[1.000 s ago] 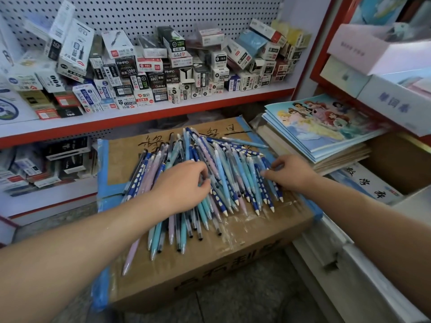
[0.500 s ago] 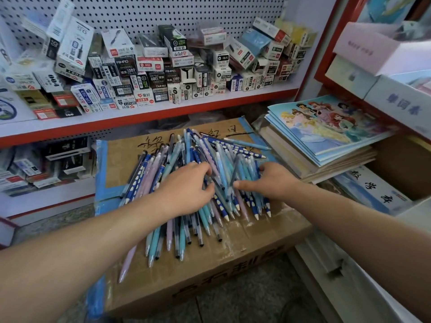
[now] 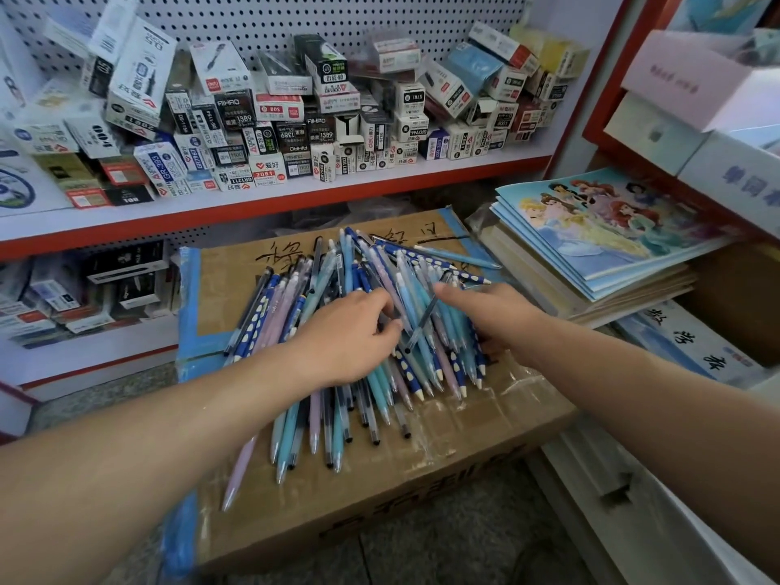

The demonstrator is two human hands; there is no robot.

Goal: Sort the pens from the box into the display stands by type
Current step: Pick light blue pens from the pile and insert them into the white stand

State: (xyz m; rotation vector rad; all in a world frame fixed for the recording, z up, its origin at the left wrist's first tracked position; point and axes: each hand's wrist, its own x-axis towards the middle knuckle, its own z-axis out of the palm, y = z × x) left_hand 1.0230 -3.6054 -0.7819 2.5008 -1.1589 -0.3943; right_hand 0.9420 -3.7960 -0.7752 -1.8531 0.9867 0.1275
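A heap of pens (image 3: pixel 405 365), light blue, pink, dark and navy with white dots, lies on top of a taped cardboard box (image 3: pixel 464 441). My left hand (image 3: pixel 350 335) sits on the middle of the heap, its fingers and thumb curled round a few pens. My right hand (image 3: pixel 494 318) rests on the right side of the heap, fingers stretched leftward over the pens. A dark see-through pen (image 3: pixel 428 314) stands tilted between the two hands, against my right fingertips. No display stand is in view.
A red-edged shelf (image 3: pixel 295 200) behind the box carries several small pen and refill cartons under a pegboard. A stack of picture notebooks (image 3: pixel 599 230) lies right of the box. White boxes (image 3: pixel 692 82) fill the upper right. Stone floor (image 3: pixel 464 551) lies below.
My right hand has slid left across the heap toward my left hand, pushing the right-hand pens inward. A dark pen has tipped up between the hands. My left hand stayed in place.
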